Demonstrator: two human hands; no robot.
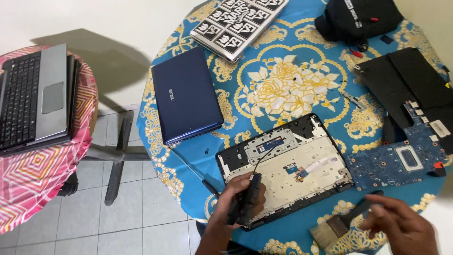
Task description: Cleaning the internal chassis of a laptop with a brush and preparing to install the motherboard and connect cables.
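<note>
Head view: left hand point(236, 200) grips a black speaker strip point(249, 198) over the opened laptop base point(283, 165); right hand point(401, 226) clasps a brush point(342, 224).

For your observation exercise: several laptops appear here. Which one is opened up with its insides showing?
The black laptop shell lying by the left hand, its internals exposed. The blue laptop and the grey laptop remain in one piece.

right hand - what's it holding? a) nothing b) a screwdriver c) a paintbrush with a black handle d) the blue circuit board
c: the right hand grips the black handle of a paintbrush, whose pale bristles point toward the lower left near the opened laptop base.
</note>
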